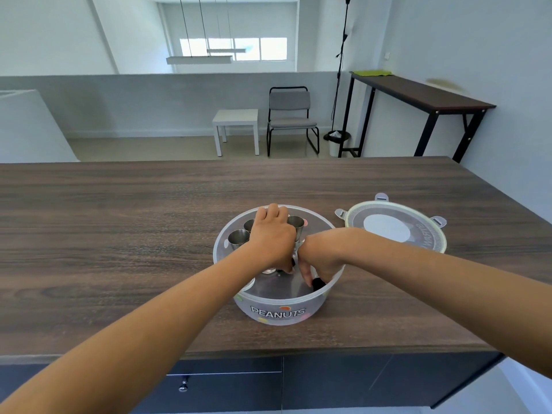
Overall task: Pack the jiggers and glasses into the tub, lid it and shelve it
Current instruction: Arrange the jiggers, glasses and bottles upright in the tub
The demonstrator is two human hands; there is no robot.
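A round translucent tub (279, 312) printed "PEANUTS" stands on the wooden counter. Inside it are steel jiggers (239, 236), one more (296, 223) at the back right, and a clear glass (268, 270) partly hidden under my hand. My left hand (273, 234) reaches into the tub from above, its fingers curled down around something I cannot make out. My right hand (321, 264) is also inside the tub at the near right, fingers closed on a small dark-tipped object (318, 283). The tub's lid (394, 227) lies flat on the counter to the right.
The dark wood counter (119, 234) runs wide to the left and behind the tub, with its front edge just below it. Dark cabinet fronts with a knob (183, 385) sit under the counter. A chair, small white table and high side table stand across the room.
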